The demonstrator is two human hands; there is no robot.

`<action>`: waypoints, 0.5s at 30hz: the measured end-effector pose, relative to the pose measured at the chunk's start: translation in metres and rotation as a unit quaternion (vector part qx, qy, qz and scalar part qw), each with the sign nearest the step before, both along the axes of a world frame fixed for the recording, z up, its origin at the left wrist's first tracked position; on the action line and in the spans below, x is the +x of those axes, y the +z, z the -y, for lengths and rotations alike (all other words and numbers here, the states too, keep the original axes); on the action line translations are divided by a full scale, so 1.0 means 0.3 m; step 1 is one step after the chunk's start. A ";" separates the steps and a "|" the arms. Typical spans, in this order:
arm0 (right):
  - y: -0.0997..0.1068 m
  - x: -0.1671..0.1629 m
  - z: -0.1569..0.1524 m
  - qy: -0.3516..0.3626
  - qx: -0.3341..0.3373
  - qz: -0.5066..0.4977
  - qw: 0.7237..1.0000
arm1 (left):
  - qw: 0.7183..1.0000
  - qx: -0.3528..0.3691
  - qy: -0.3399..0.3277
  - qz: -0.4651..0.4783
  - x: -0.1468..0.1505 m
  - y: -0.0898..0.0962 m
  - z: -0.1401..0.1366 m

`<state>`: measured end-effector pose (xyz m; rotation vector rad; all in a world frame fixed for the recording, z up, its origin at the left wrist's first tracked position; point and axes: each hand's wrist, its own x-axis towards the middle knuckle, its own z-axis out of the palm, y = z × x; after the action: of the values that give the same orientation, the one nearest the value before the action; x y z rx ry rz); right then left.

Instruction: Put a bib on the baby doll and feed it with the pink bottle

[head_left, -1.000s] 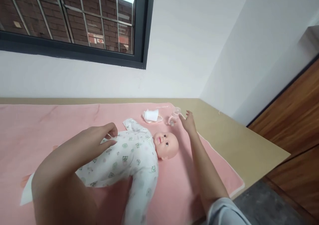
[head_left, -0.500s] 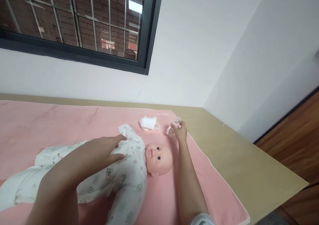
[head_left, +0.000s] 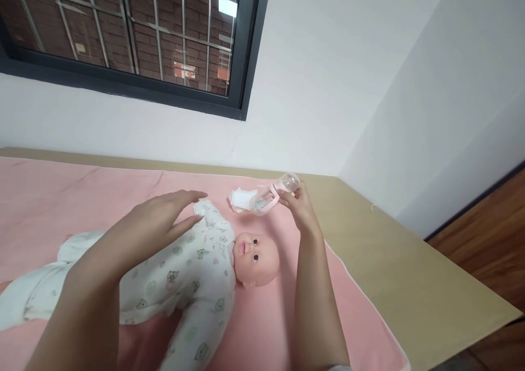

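Baby bottle [head_left: 267, 197] is gripped by the right hand [head_left: 302, 209], between thumb and fingers, at the far right corner of the pink mat [head_left: 262, 319], which lies on the desk [head_left: 385, 250]. It is tilted, one end near a white packet [head_left: 241, 200]. The left hand [head_left: 158, 218] is open above the doll [head_left: 192, 261]; whether it touches the sleeve, I cannot tell.

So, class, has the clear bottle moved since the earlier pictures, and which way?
Yes. Against the window frame, the bottle has shifted left in the picture; held by the right hand, it looks lifted and overlaps the white packet in view.
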<state>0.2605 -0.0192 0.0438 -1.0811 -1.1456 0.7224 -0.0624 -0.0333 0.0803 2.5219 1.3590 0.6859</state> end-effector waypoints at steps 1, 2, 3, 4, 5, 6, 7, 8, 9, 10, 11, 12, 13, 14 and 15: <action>0.022 -0.031 0.014 0.024 0.003 0.004 1.000 | 1.000 0.006 0.002 0.017 0.014 0.006 0.004; 0.041 -0.062 0.027 0.046 0.006 0.012 0.999 | 0.999 0.008 0.004 0.034 0.029 0.011 0.009; 0.056 -0.093 0.040 0.070 0.011 0.024 0.997 | 0.999 0.008 0.006 0.051 0.044 0.014 0.015; 0.069 -0.124 0.051 0.092 0.015 0.038 0.995 | 0.998 0.007 0.006 0.066 0.059 0.017 0.022; 0.078 -0.155 0.062 0.113 0.018 0.049 0.992 | 0.997 0.006 0.006 0.079 0.071 0.019 0.027; 0.085 -0.185 0.073 0.132 0.020 0.056 0.989 | 0.996 0.005 0.006 0.090 0.081 0.020 0.032; 0.090 -0.214 0.084 0.147 0.021 0.059 0.987 | 0.995 0.004 0.006 0.099 0.088 0.020 0.035; 0.095 -0.241 0.096 0.158 0.023 0.059 0.985 | 0.995 0.003 0.005 0.104 0.092 0.021 0.036; 0.100 -0.266 0.107 0.165 0.024 0.058 0.984 | 0.994 0.002 0.002 0.106 0.094 0.022 0.037; 0.104 -0.288 0.118 0.170 0.026 0.058 0.983 | 0.994 -0.001 -0.003 0.105 0.095 0.023 0.036; 0.108 -0.306 0.129 0.173 0.027 0.059 0.983 | 0.995 -0.006 -0.011 0.102 0.095 0.024 0.035; 0.112 -0.322 0.139 0.175 0.028 0.061 0.982 | 0.995 -0.012 -0.022 0.097 0.095 0.026 0.034; 0.116 -0.334 0.147 0.177 0.029 0.062 0.982 | 0.995 -0.020 -0.034 0.092 0.097 0.027 0.034; 0.118 -0.343 0.154 0.180 0.030 0.061 0.981 | 0.995 -0.029 -0.043 0.089 0.099 0.029 0.035; 0.120 -0.351 0.160 0.184 0.033 0.058 0.981 | 0.994 -0.038 -0.050 0.088 0.104 0.031 0.037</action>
<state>0.1553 -0.0671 0.0797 -0.8734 -1.4815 0.9102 -0.0314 -0.0445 0.0896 2.3886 1.1698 0.7996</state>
